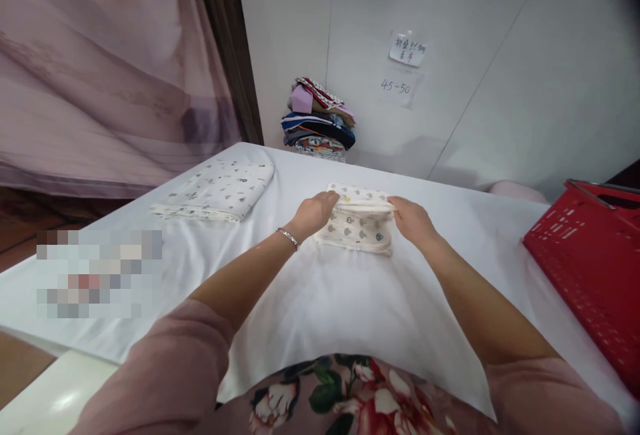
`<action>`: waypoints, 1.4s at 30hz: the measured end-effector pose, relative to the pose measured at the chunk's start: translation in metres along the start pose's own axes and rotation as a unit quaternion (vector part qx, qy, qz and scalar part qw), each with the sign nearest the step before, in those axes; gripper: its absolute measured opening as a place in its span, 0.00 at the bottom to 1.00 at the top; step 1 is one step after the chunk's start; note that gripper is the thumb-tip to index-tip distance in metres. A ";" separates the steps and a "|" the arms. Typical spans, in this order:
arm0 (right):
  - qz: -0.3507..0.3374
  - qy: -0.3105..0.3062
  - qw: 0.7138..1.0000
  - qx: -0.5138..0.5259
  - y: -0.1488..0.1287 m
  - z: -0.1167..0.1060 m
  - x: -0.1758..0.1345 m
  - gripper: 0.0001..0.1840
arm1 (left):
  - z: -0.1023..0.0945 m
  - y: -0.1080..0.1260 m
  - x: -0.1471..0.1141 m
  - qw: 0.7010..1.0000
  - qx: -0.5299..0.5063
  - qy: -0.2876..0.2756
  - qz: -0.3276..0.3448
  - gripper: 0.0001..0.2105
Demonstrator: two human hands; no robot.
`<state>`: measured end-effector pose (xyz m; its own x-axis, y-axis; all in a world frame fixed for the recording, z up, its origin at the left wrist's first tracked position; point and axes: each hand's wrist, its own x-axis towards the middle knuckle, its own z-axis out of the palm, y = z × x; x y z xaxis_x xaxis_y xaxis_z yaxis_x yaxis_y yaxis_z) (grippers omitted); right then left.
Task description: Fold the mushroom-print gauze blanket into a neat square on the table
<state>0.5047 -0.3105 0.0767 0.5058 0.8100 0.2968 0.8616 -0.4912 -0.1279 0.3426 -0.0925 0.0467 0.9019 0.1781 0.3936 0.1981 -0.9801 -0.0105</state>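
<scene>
In front of me on the white-covered table lies a folded white cloth (356, 228) printed with small grey figures. Its upper layer is lifted and bent over along the far part. My left hand (316, 213) grips the left edge of that layer, a silver bracelet at the wrist. At the right edge, my right hand (411, 219) pinches the same layer, with part of the fingers hidden by the cloth. Farther left, a second folded white cloth (220, 188) with a small dark print lies flat, apart from both hands.
A red plastic basket (590, 261) stands at the right side of the table (310, 315). Beyond the far edge is a stack of folded clothes (320, 121) against the wall. A pink curtain (110, 68) hangs at left. A blurred-out patch covers something on the table's left.
</scene>
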 end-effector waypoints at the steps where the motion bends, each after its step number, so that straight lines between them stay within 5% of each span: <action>1: -0.006 0.046 0.999 0.001 0.002 0.007 -0.004 0.25 | 0.003 0.001 -0.002 1.000 0.004 0.017 -0.007 0.20; 3: -0.036 0.068 0.997 0.005 0.005 0.028 -0.019 0.26 | 0.016 0.003 -0.015 1.000 0.002 0.012 0.005 0.21; 6: -0.082 -0.028 0.996 0.006 0.010 0.065 -0.049 0.28 | 0.040 0.006 -0.043 0.997 -0.021 -0.042 0.064 0.23; 10: -0.077 -0.052 0.996 -0.005 0.015 0.089 -0.068 0.31 | 0.055 0.011 -0.061 0.998 -0.024 -0.039 0.053 0.23; 17: -0.069 -0.088 0.993 -0.048 0.008 0.074 -0.064 0.36 | 0.041 0.016 -0.058 0.998 -0.019 -0.046 0.038 0.23; 22: -0.087 -0.060 0.993 -0.050 -0.015 0.059 -0.056 0.33 | 0.024 0.035 -0.045 0.999 -0.003 0.016 0.034 0.23; 29: -0.106 -0.096 0.990 0.006 -0.022 0.080 -0.052 0.32 | 0.054 0.045 -0.041 0.995 0.001 0.016 0.102 0.29; 33: -0.095 -0.115 0.987 0.061 -0.027 0.061 -0.040 0.32 | 0.060 0.044 -0.044 0.995 -0.003 0.021 0.095 0.29; 37: -0.102 -0.061 0.989 0.084 -0.041 0.043 -0.007 0.32 | 0.058 0.043 -0.043 0.995 -0.011 0.018 0.094 0.29; 42: -0.061 -0.135 0.988 0.041 -0.031 0.068 0.023 0.32 | 0.061 0.042 -0.046 0.994 -0.013 0.019 0.103 0.29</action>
<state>0.4923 -0.2552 0.0234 0.3812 0.9230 0.0519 0.9117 -0.3661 -0.1864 0.3330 -0.1367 -0.0280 0.9071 -0.0292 0.4199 0.0008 -0.9975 -0.0710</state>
